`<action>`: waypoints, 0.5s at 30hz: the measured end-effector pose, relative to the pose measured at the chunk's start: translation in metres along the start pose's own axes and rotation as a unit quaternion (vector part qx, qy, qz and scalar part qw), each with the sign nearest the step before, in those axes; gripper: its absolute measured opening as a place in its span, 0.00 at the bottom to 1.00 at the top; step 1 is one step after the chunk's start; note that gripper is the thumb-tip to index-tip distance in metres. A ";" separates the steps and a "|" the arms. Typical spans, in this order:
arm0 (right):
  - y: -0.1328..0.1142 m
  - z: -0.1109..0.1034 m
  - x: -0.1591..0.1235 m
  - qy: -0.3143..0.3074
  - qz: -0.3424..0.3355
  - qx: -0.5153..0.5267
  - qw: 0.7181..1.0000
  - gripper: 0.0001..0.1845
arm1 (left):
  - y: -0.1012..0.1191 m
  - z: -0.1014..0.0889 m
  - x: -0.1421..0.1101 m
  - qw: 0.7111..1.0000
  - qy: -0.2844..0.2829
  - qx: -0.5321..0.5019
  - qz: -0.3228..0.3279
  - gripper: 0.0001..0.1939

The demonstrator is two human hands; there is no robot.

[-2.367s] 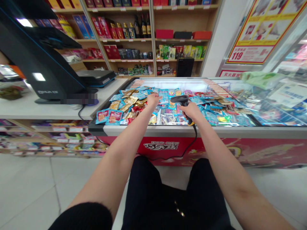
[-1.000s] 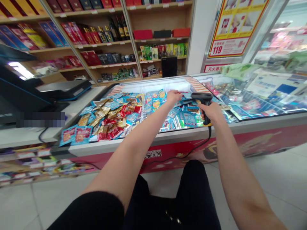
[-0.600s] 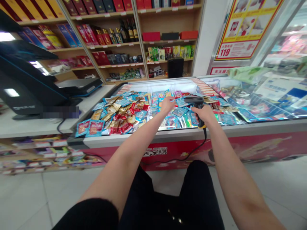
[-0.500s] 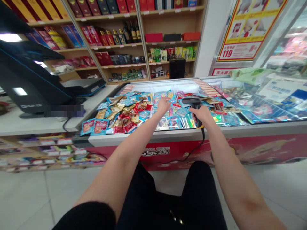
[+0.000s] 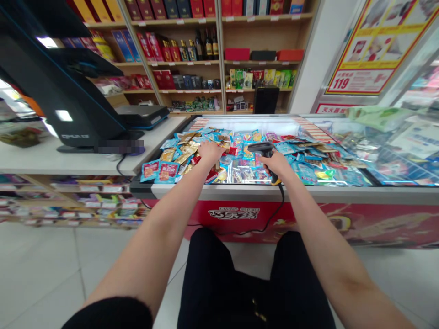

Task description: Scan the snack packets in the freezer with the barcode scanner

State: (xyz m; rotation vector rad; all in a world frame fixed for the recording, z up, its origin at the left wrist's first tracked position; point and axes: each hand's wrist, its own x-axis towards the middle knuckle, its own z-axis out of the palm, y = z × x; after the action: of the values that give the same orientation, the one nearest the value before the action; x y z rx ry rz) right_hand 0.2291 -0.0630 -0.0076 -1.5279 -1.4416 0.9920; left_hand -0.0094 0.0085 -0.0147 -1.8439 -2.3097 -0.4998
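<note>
One change | left hand [image 5: 210,151] moved over gold packets [image 5: 187,149], grip unclear | right hand [image 5: 276,164] gripping scanner [image 5: 260,147]

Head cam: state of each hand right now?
Left hand: over the pile of packets; can't tell whether it holds one.
Right hand: closed, holding the handheld scanner by its handle.

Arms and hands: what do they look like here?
Human, with no glove on the left hand or right hand. The left arm has a black sleeve high up; on the right arm no sleeve is in view.
</note>
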 end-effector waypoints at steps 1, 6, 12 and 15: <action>0.000 0.003 0.000 -0.003 -0.003 -0.005 1.000 0.11 | 0.000 0.000 -0.002 1.000 0.002 0.004 -0.002 0.32; 0.002 0.014 0.002 -0.010 -0.012 -0.014 1.000 0.10 | 0.011 0.003 -0.003 1.000 -0.020 -0.011 -0.019 0.40; 0.004 0.010 0.002 -0.006 -0.001 -0.020 1.000 0.10 | 0.024 0.016 -0.001 0.994 -0.074 -0.053 0.061 0.20; 0.003 0.006 0.000 0.000 -0.001 -0.023 1.000 0.09 | 0.031 0.019 -0.004 0.986 -0.104 -0.090 0.092 0.19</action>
State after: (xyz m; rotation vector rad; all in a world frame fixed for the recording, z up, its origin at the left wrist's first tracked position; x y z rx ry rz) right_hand 0.2241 -0.0627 -0.0125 -1.5590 -1.4748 0.9646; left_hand 0.0235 0.0178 -0.0283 -2.2682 -2.2518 -0.5264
